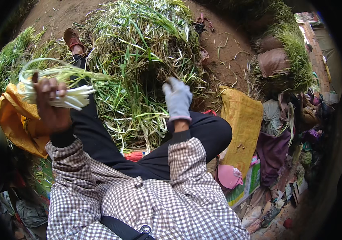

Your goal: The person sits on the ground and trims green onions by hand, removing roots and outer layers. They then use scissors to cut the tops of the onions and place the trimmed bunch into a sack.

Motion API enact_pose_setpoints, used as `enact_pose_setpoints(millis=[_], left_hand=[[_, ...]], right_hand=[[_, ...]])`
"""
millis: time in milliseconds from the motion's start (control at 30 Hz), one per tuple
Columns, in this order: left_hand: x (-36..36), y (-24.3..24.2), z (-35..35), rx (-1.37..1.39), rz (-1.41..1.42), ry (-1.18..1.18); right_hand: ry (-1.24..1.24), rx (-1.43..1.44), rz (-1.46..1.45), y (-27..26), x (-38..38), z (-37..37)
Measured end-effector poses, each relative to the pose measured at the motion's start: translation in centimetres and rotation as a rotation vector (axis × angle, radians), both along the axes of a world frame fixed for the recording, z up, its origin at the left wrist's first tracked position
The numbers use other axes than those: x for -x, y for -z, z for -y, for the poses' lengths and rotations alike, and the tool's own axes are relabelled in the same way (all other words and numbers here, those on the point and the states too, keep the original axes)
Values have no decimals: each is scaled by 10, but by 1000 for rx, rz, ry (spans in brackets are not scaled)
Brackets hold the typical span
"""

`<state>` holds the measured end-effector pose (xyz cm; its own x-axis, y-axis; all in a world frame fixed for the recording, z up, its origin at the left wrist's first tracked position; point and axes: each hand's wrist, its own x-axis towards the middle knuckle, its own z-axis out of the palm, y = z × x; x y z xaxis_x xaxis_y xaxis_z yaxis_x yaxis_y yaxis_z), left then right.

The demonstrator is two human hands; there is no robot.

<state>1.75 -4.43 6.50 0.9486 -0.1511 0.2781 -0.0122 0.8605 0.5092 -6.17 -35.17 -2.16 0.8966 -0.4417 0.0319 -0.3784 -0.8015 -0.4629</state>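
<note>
My bare left hand point(52, 96) is raised at the left, shut on a bunch of pale stalks point(79, 97) that look like spring onions or garlic shoots. Their light green tops loop behind the hand, slightly blurred. On my right hand point(177, 96) is a grey knitted glove with a pink cuff. This hand reaches over the near right part of a big heap of green leaves and dry stalks point(129, 60); its fingers are partly bent, and whether they pinch a stalk cannot be told. The heap lies between my legs.
A yellow woven sack point(241, 120) lies right of my bent knee, near a pink cap-like item point(229, 176) and a purple cloth point(274, 159). An orange sack point(23, 120) lies at the left. Tied bundles of greens point(297, 60) stand at the upper right on brown soil point(225, 45).
</note>
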Motion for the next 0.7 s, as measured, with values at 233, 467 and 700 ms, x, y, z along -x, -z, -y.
enact_pose_setpoints(millis=[233, 467, 700], left_hand=[[3, 27, 35, 74, -219, 116], [31, 70, 86, -251, -653, 191], [66, 83, 85, -471, -796, 369]], right_hand=[[46, 263, -332, 55, -74, 34], [289, -1125, 8, -11, 9, -44], [206, -1338, 176, -12, 78, -108]])
